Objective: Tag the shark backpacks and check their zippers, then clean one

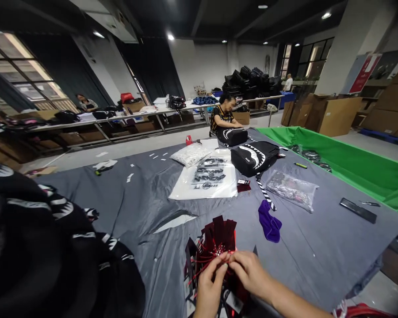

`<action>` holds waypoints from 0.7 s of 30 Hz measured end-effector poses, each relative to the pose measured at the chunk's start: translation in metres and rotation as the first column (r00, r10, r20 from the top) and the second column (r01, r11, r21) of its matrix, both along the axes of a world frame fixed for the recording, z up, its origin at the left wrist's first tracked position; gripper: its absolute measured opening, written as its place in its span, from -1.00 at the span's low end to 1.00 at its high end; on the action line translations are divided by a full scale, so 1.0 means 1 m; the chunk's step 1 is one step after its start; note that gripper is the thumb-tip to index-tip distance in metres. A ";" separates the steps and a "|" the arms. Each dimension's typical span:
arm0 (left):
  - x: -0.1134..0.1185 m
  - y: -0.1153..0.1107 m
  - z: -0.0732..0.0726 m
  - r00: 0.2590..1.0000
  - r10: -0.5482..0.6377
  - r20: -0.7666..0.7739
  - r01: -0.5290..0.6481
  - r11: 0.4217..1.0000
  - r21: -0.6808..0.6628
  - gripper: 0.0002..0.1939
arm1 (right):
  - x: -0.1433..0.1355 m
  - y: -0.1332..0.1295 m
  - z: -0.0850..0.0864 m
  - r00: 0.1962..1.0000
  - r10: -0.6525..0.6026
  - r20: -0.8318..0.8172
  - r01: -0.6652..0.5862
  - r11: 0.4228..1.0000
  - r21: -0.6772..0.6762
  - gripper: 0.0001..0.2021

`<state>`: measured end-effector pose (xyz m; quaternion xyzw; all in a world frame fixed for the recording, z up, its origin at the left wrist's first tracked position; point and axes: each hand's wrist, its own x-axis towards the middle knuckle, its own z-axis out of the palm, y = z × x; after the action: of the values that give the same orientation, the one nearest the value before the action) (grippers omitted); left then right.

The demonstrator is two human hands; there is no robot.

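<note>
My left hand (212,281) and my right hand (249,270) meet at the near middle of the table, fingertips pinched close together. What lies between the fingers is too small to make out; it looks like part of the red strings. Beneath and behind both hands spreads a fan of dark red tags (219,233) with thin red strings gathered at its centre. A purple cloth (269,221) lies to the right, beyond my right hand.
Black backpacks (46,247) heap up at the left. On the grey-covered table (311,247) are a black shark-mouth backpack (248,158), white plastic bags (207,179), a clear bag (291,190) and a black case (357,210). A person (223,117) handles another backpack across the table.
</note>
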<state>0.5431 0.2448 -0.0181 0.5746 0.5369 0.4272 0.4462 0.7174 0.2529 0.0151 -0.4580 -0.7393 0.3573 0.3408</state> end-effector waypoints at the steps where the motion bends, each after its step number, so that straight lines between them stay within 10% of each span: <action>1: -0.003 -0.008 0.007 1.000 0.012 0.022 -0.012 1.000 0.020 -0.58 | -0.011 -0.007 0.007 0.999 0.022 -0.047 -0.021 0.999 0.025 -0.81; 12: -0.108 -0.095 0.081 0.951 0.229 0.210 -0.287 0.906 0.310 -0.63 | -0.136 -0.087 0.047 0.994 0.033 -0.102 0.000 0.953 0.302 -0.81; 17: -0.210 -0.159 0.126 0.855 0.360 0.374 -0.480 0.822 0.308 -0.70 | -0.198 -0.109 0.070 0.992 0.070 -0.103 -0.015 0.887 0.462 -0.69; 21: -0.304 -0.222 0.140 0.697 0.619 0.363 -0.717 0.609 0.339 -0.77 | -0.256 -0.132 0.089 0.963 0.268 -0.025 -0.224 0.850 0.478 -0.74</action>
<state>0.2390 0.0231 0.1220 0.3702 0.5467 0.7340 0.1588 0.4615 0.1211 0.1043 -0.2463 -0.8399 0.2283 0.4263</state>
